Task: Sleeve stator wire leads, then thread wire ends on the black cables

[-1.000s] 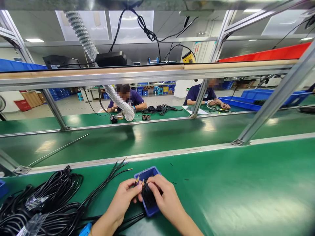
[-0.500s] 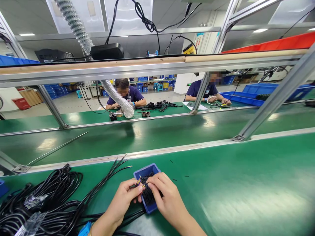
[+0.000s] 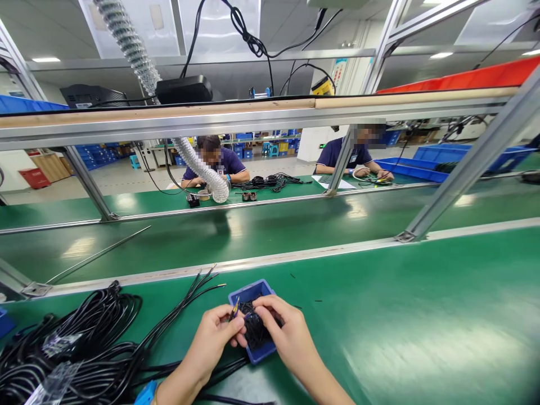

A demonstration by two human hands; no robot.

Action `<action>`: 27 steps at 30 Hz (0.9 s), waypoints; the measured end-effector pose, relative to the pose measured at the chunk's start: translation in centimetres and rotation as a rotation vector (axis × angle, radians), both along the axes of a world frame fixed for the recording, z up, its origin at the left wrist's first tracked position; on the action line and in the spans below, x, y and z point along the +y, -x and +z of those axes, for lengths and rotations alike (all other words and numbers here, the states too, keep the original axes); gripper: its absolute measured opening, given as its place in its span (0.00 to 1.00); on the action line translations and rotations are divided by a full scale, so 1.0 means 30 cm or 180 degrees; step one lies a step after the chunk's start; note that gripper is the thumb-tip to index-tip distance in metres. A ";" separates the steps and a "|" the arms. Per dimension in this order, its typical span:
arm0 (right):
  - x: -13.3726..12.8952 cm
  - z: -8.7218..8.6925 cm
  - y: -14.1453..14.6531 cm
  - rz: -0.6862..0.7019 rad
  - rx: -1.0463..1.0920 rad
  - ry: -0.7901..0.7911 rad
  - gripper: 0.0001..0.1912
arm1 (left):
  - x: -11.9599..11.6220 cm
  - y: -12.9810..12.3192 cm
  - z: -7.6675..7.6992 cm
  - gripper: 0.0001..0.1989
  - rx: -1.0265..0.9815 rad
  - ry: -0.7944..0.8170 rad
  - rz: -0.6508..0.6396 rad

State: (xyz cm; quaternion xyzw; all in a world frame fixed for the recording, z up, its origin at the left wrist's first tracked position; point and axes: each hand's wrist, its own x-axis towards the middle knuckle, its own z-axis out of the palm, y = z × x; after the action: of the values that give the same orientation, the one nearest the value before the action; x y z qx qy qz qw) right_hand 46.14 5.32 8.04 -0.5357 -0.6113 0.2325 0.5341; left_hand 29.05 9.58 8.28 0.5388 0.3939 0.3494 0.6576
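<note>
My left hand is closed on the end of a black cable, pinched between thumb and fingers. Thin yellow and dark wires stick up out of its grip. Just right of it, my right hand hangs over a small blue bin, thumb and forefinger tips close together; whatever they pinch is too small to make out. Short black tube-like pieces fill the bin, partly covered by both hands. The held cable's length runs out of sight below my left hand.
Bundled black cables lie at left, several stripped ends pointing towards the bin. Small black pieces lie on the green tabletop at right. A metal frame stands beyond; two people work across the bench.
My right hand's fingertips have drawn slightly away from the wires at my left hand. My left hand stays nearly in place, still holding the cable.
</note>
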 end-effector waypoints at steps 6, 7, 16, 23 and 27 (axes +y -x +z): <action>-0.011 0.008 0.009 0.0013 -0.0004 -0.0078 0.10 | 0.000 0.003 0.003 0.25 0.0005 -0.0034 0.0033; -0.012 0.009 0.010 0.0027 0.0006 -0.0071 0.10 | 0.000 0.002 0.003 0.25 0.0002 -0.0031 0.0034; 0.004 -0.012 0.002 0.0211 0.0184 0.0439 0.12 | 0.005 0.002 -0.017 0.25 -0.0017 -0.0045 0.0034; 0.008 -0.003 0.014 0.0276 -0.0213 0.0151 0.13 | 0.011 0.001 -0.032 0.25 -0.0024 -0.0042 0.0052; 0.020 -0.007 -0.046 -0.0176 -0.0433 -0.0084 0.16 | 0.009 0.001 -0.012 0.25 0.0004 -0.0016 0.0026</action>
State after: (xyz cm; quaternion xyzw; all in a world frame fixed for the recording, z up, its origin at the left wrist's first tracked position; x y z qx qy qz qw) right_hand 47.52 5.92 7.82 -0.5598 -0.6342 0.1727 0.5046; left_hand 29.02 9.86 7.92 0.5390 0.3957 0.3528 0.6545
